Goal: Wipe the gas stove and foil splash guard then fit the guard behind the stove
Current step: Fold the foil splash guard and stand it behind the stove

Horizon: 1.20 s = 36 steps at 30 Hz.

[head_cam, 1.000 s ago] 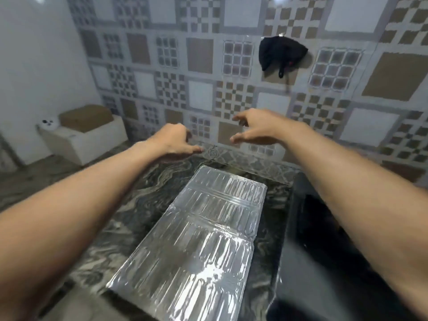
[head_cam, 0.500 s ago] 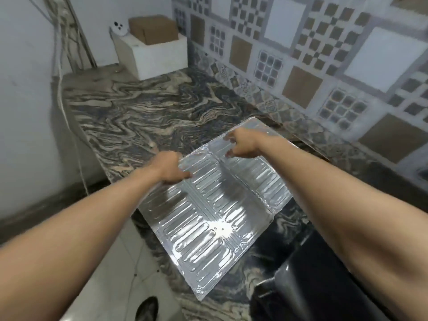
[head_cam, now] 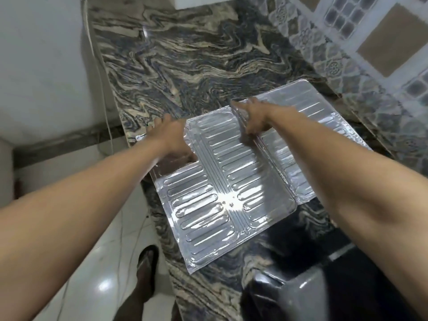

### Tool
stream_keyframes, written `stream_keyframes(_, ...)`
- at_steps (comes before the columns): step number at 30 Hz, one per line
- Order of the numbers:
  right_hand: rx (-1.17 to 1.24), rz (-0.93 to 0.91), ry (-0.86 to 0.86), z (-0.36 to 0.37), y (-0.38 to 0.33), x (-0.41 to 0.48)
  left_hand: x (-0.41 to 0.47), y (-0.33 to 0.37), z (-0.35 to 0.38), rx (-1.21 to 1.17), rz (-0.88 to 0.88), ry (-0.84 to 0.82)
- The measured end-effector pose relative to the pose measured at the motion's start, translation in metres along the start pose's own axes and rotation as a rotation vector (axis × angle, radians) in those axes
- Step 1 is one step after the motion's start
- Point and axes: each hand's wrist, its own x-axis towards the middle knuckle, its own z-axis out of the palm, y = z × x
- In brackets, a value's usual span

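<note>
The shiny silver ribbed foil splash guard [head_cam: 231, 181] lies flat on the swirly marble counter [head_cam: 185, 66]. The left hand [head_cam: 171, 137] and right hand [head_cam: 252, 117] press spread fingers on its far edge (probably to hold it flat), gripping nothing.

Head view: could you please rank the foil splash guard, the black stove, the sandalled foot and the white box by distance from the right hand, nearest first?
1. Foil splash guard: under the right hand, touching it.
2. Black stove: lower right, on the counter.
3. Sandalled foot: lower left, on the floor.
4. White box: top edge, far end of the counter.
</note>
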Motion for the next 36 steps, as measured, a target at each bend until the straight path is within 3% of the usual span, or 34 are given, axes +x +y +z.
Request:
stream_keyframes(11,0.06,-0.019,0.142,-0.025,0.015,0.003,0.002,0.02,-0.065,-0.349,0.094,0.302)
stream_keyframes(25,0.203,-0.084,0.584,-0.169,0.046,-0.167,-0.082,0.075,-0.207,-0.291,0.44,0.608)
stream_keyframes(30,0.216,-0.109,0.65,-0.191,0.044,-0.224,-0.107,0.074,-0.23,-0.386,0.514,0.639)
stream_keyframes(36,0.289,-0.062,0.634,-0.163,0.044,-0.23,-0.102,0.08,-0.218,-0.356,0.464,0.606)
